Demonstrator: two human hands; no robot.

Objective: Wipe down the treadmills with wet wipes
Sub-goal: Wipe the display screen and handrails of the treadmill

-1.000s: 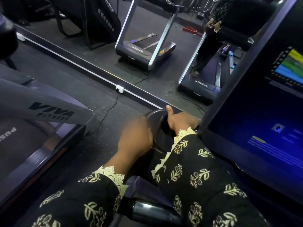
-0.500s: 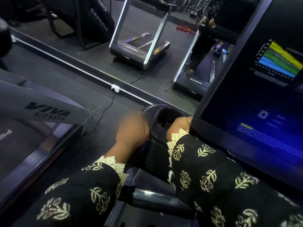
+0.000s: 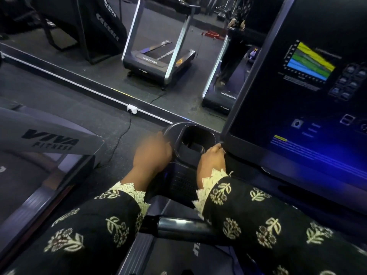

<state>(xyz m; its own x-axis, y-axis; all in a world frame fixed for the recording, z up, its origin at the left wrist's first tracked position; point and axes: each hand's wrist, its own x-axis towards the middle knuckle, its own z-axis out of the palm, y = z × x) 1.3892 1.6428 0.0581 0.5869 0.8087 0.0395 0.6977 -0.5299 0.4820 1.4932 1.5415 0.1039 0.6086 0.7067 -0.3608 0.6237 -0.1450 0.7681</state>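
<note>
I stand at a treadmill whose dark console screen (image 3: pixel 294 108) glows blue at the right. A black cup holder (image 3: pixel 177 133) sits at the console's lower left corner. My left hand (image 3: pixel 152 153), blurred, curls over the holder's left rim. On the holder's right side, against the console corner, my right hand (image 3: pixel 211 160) has its fingers curled under. No wet wipe shows in either hand. Both sleeves are black with a floral print and lace cuffs. A black handlebar (image 3: pixel 178 225) runs below my wrists.
A neighbouring treadmill arm marked VIVA FITNESS (image 3: pixel 49 139) lies to the left over its belt. A floor mirror (image 3: pixel 158 56) ahead reflects treadmills and a person. A white wall socket (image 3: pixel 132 109) with a black cable (image 3: pixel 119 139) sits on the dark floor.
My right hand slid off the top of the cup holder to its right side by the console. The holder's inside is now uncovered. The view shifted slightly right and closer.
</note>
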